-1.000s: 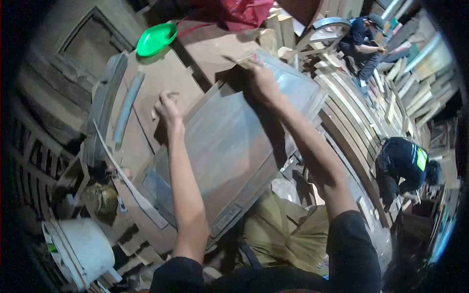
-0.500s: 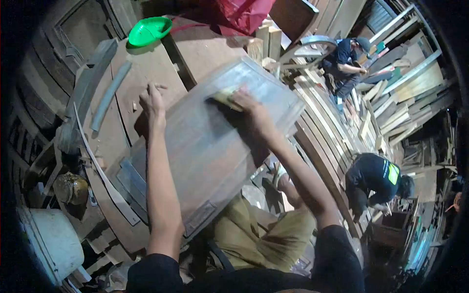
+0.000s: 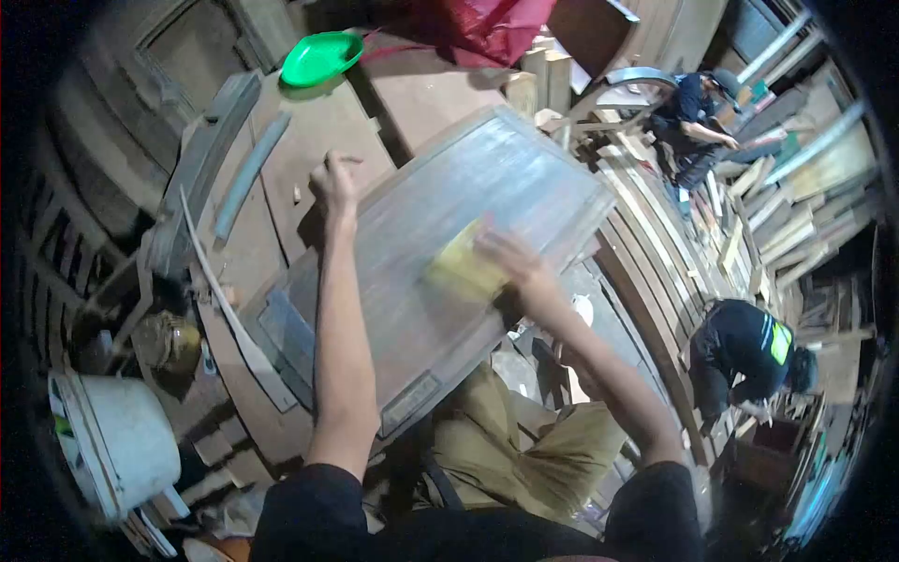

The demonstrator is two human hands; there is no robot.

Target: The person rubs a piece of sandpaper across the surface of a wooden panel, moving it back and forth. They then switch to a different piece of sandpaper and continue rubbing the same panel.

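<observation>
Where your right hand (image 3: pixel 513 260) lies, it is closed over a yellow pad (image 3: pixel 461 269) and presses it flat to the face of the wooden panel (image 3: pixel 510 173). Blur hides whether the pad is paper or sponge.

Item, left hand (image 3: pixel 335 183): fingers curled shut on the panel's upper left edge, arm stretched along its face.

Item, wooden panel: a large framed board, grey-brown, lying tilted. Its near end is over your lap and its far end is propped on the bench (image 3: pixel 309 131). It looks stiff and fairly heavy, with a dusty face unlikely to be slippery. It would be awkward to lift from one point, so take it by the framed edges, one hand to each long side, and keep off the thinner middle field.

Item, bench: bare boards, with a curved grey strip (image 3: pixel 245 178) just beside the panel and a green bowl (image 3: pixel 321 58) at the far end.

Item, white bucket (image 3: pixel 126 459): low to your left, well apart from the panel.

Item, red cloth (image 3: pixel 487 23): beyond the bench.

Item, stacked planks (image 3: pixel 674 234): to your right, running away from you.

Item, two other people: one in dark clothing bent over near the planks (image 3: pixel 749 347), one seated farther off (image 3: pixel 698 112). Neither is touching your work.
</observation>
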